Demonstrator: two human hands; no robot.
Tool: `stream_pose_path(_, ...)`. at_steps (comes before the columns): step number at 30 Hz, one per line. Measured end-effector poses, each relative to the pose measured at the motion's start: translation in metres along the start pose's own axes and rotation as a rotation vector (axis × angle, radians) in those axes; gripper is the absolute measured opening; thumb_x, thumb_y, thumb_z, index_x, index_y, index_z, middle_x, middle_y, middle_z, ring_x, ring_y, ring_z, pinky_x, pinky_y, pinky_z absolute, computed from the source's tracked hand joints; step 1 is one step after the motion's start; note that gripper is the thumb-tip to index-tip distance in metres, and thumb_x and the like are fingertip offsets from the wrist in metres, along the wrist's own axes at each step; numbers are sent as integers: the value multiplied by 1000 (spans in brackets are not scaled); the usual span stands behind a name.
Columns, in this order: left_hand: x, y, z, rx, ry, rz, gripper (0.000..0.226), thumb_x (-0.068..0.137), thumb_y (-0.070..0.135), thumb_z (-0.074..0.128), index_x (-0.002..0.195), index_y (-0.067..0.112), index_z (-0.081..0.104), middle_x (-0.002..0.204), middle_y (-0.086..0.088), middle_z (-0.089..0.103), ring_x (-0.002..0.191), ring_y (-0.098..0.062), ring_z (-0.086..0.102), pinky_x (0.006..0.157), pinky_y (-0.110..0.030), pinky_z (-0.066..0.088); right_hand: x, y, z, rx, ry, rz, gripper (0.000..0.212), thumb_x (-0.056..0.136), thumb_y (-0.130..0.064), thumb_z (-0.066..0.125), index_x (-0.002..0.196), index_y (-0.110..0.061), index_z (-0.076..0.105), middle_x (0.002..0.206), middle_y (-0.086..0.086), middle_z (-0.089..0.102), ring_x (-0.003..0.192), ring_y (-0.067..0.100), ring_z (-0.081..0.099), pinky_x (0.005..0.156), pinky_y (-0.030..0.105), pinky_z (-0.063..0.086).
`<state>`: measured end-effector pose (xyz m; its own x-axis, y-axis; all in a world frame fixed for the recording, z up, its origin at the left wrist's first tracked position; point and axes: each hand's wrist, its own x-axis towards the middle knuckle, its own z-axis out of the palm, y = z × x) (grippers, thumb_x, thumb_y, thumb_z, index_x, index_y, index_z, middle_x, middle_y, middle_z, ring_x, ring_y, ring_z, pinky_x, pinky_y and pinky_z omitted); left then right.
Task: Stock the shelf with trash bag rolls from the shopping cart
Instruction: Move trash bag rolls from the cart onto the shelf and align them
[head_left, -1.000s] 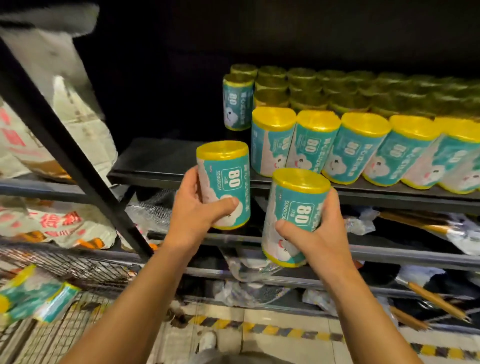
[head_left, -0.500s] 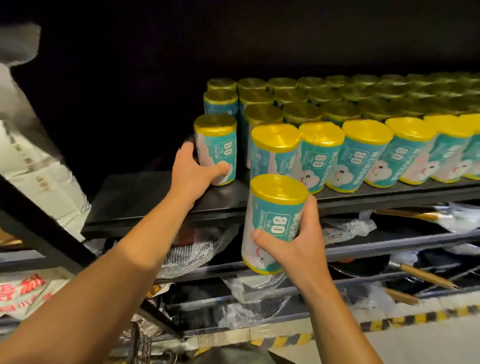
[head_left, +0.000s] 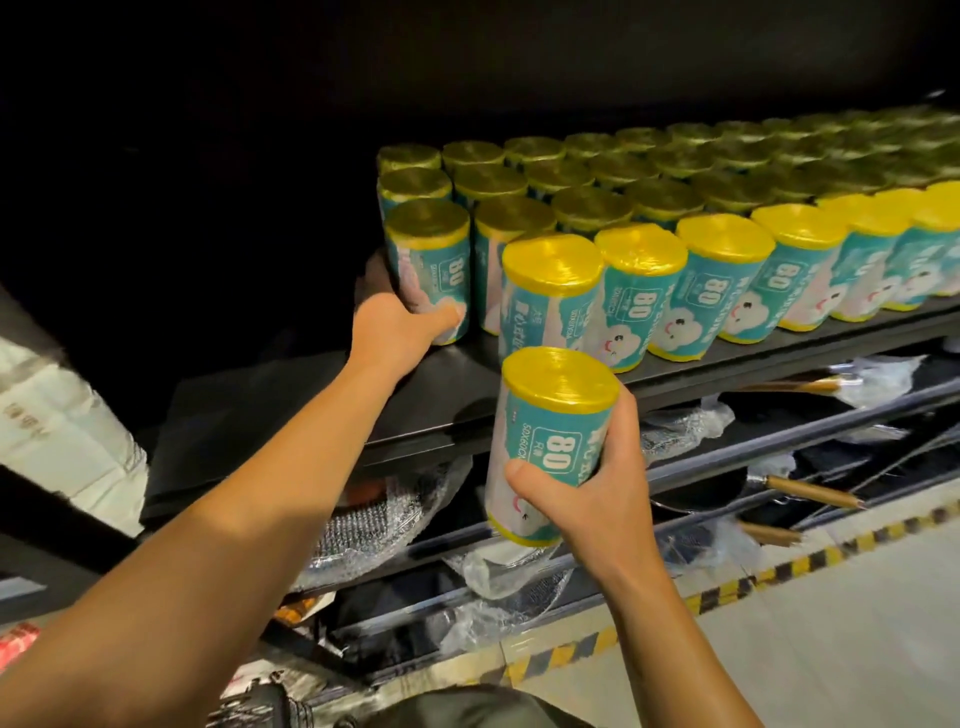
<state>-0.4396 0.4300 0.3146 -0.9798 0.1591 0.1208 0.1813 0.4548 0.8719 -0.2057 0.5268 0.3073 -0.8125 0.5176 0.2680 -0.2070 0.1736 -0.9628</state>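
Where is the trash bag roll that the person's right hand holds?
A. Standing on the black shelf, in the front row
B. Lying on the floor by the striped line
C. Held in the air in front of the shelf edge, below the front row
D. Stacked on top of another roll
C. The right hand grips the roll in the air, in front of the edge of the black shelf, not resting on it.

Above and behind my black metal shelf board (head_left: 291, 410) the recess lay almost wholly dark, and the only light fell on the front edge. Below it ran lower black metal rails (head_left: 810, 431) crowded with clear crinkled plastic wrapping (head_left: 680, 423) and dark pans with wooden handles (head_left: 810, 493). The pale grey concrete floor (head_left: 857, 623) carried a yellow-and-black striped hazard line (head_left: 779, 566), and white printed sacks (head_left: 62, 441) were stacked at my left.
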Motion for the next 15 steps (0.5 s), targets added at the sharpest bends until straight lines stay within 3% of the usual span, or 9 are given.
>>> stream_pose_path(2, -16, 7, -7, -46, 37, -20, 100, 55, 62, 77, 135, 10, 47, 128, -8, 57, 111, -22, 60, 92, -43, 54, 0, -1, 2, -25, -11, -11, 81, 64, -8, 82, 135, -20, 45, 105, -23, 64, 96, 3, 68, 72, 17, 54)
stream_pose_path(4, -45, 12, -13, -169, 60, 33, 77, 73, 41, 80, 135, 12, 45, 129, -3, 51, 107, -15, 57, 88, -34, 50, 1, -1, 4, -51, -36, -7, 86, 65, -6, 85, 138, -21, 43, 106, -26, 63, 97, 3, 67, 73, 19, 55)
stream_pose_path(7, -95, 20, -31, -359, -176, 117, 58, 72, 48, 70, 123, 22, 59, 119, 5, 63, 101, -6, 64, 87, -30, 52, 3, -2, 9, -71, -99, 11, 85, 64, -11, 85, 136, -27, 42, 106, -25, 63, 96, 5, 68, 74, 23, 56)
stream_pose_path(9, -116, 22, -39, -384, -411, 148, 61, 69, 53, 67, 122, 25, 60, 118, 4, 66, 105, -6, 65, 90, -30, 52, 5, 0, 15, -86, -135, 10, 83, 64, -16, 86, 134, -31, 44, 110, -17, 64, 98, 11, 68, 76, 29, 57)
stream_pose_path(11, -124, 18, -43, -365, -507, 153, 69, 67, 52, 72, 128, 25, 56, 120, 3, 66, 110, -10, 64, 93, -34, 53, 7, 2, 23, -98, -144, -2, 83, 61, -26, 87, 134, -34, 47, 122, -3, 61, 108, 18, 65, 84, 41, 58)
stream_pose_path(15, -126, 19, -53, -329, -373, 208, 78, 60, 46, 82, 129, 20, 58, 114, 4, 70, 106, -13, 68, 93, -43, 55, 10, -3, 32, -71, -217, -14, 84, 66, -29, 85, 141, -33, 46, 131, 3, 58, 115, 20, 63, 90, 46, 56)
